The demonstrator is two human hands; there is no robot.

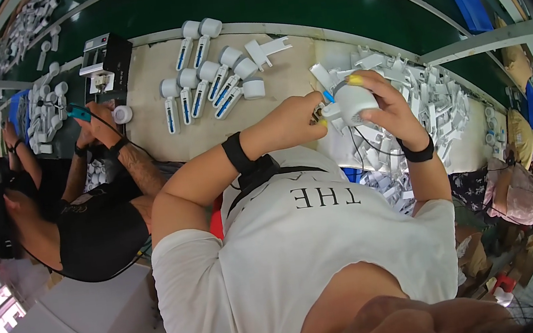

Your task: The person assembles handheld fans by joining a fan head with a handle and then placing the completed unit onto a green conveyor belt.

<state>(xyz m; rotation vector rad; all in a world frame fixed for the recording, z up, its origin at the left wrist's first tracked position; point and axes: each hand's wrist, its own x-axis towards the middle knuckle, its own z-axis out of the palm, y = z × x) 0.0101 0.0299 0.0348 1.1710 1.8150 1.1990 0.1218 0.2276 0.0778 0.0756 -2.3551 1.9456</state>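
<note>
My right hand (391, 108) is closed round the rounded head of a white handheld device (355, 102), with a yellow finger cover on the fingertips. A small blue piece (329, 96) shows at the device's left side. My left hand (294, 121) meets it there, fingers curled together over something small and dark that I cannot make out. Thin dark wires hang below the device. Left of my hands lie several similar white devices (227, 92) with round heads and blue-striped handles. A white forked plastic part (268, 52) lies beyond them.
A large heap of white plastic parts (429, 101) covers the table's right side. At the left stands a black bench machine (106, 63). A co-worker in black (97, 236) sits close on my left, another person (515, 191) sits on the right. A metal rail (486, 41) runs at the far right.
</note>
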